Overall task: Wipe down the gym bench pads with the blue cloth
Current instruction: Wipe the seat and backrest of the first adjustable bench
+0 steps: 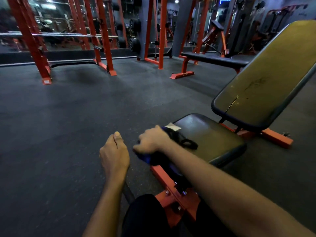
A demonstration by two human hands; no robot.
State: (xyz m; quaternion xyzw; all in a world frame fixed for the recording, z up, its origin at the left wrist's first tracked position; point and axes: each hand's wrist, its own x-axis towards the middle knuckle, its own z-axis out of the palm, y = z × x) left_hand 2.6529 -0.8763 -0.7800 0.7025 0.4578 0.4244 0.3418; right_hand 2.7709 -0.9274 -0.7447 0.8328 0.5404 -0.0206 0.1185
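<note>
An adjustable gym bench stands at the right, with a dark seat pad [210, 139] and a raised, worn, cracked back pad [266, 74]. My right hand [152, 140] grips the blue cloth [145, 157] at the seat pad's near left corner, and the cloth bunches under my palm and over the pad's edge. A dark cord or strap [188, 143] lies on the seat just beyond my wrist. My left hand [114, 154] hangs over the floor to the left of the bench, fingers loosely curled, holding nothing.
The bench's orange frame [172, 190] runs toward my knee. A small white paper [173, 127] lies at the seat's far left corner. A flat bench [213, 59] stands behind, with orange racks [102, 40] and weight plates beyond. Dark rubber floor [68, 125] spreads to the left.
</note>
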